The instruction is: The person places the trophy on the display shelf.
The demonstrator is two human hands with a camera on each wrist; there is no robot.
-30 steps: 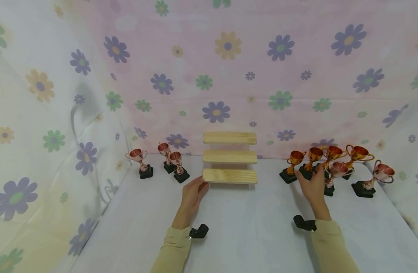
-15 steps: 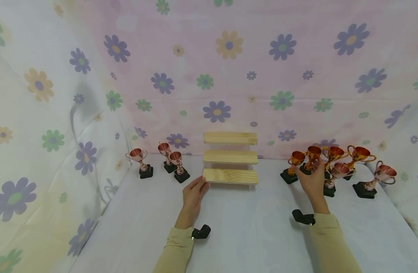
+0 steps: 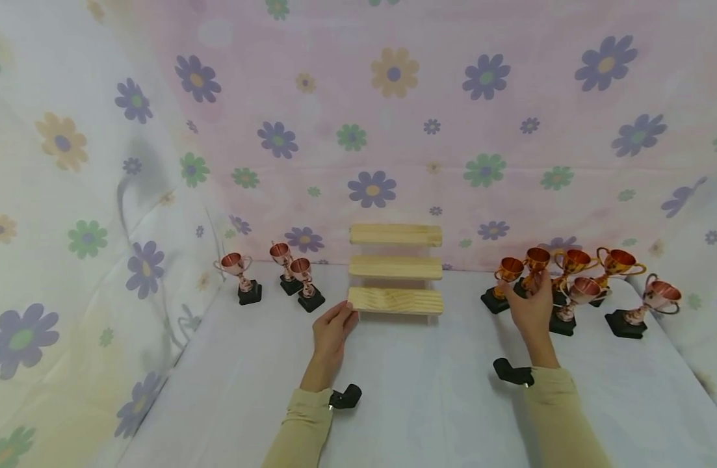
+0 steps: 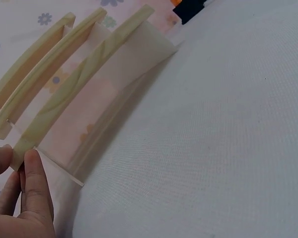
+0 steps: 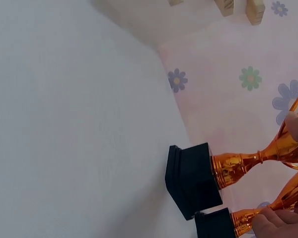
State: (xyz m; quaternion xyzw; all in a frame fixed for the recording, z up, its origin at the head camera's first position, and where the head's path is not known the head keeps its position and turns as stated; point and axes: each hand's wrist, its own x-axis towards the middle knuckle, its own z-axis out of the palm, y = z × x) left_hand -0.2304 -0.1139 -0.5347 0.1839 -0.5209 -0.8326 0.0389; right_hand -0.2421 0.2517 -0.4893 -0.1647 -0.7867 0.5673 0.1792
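your left hand [image 3: 330, 330] lay relaxed, fingertips [image 4: 34, 171] touching the left end of the pale wood stepped rack's [image 3: 396, 269] bottom slat. your right hand [image 3: 530, 307] pinched a shiny gold trophy [image 3: 534, 268] by its stem, black square base, among the right-side cluster.

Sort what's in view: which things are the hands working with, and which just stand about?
In hand: right hand pinches gold trophy; left hand touches wooden stepped stand.

Standing about: three copper trophies on the left; other trophies on the right.
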